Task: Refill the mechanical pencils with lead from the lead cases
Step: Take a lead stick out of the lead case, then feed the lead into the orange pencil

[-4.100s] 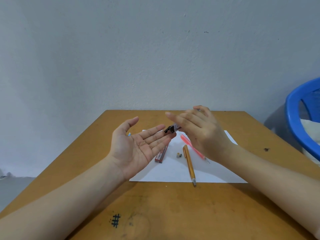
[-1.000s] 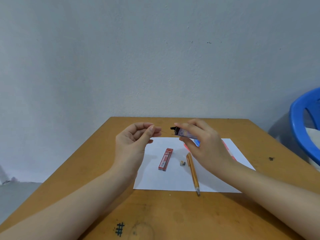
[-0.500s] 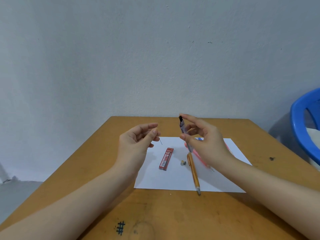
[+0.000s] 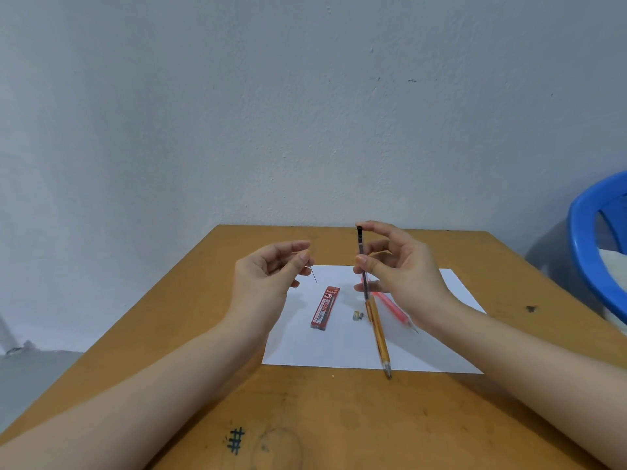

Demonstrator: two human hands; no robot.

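Now: left hand point(image 4: 264, 283) pinches lead point(image 4: 314, 275), right hand point(image 4: 403, 276) pinches clear case point(image 4: 360, 245) upright (partly covering pink pencil point(image 4: 395, 308); red case point(image 4: 325, 307), orange pencil point(image 4: 379, 337) below)

2 bare forearms above the table point(image 4: 339, 418), uncovered from wrist to the edge of view: left forearm point(image 4: 152, 385) over the table's near-left corner, right forearm point(image 4: 509, 351) over its near-right side. Smooth, even arms, narrowing toward the wrists. 2 bare hands further in over the table's middle, left hand point(image 4: 268, 276) and right hand point(image 4: 403, 269), each with slim fingers. Short, plain nails, rounded at the tip, clearest on the left thumb point(image 4: 304, 258) and the right thumb point(image 4: 366, 262).
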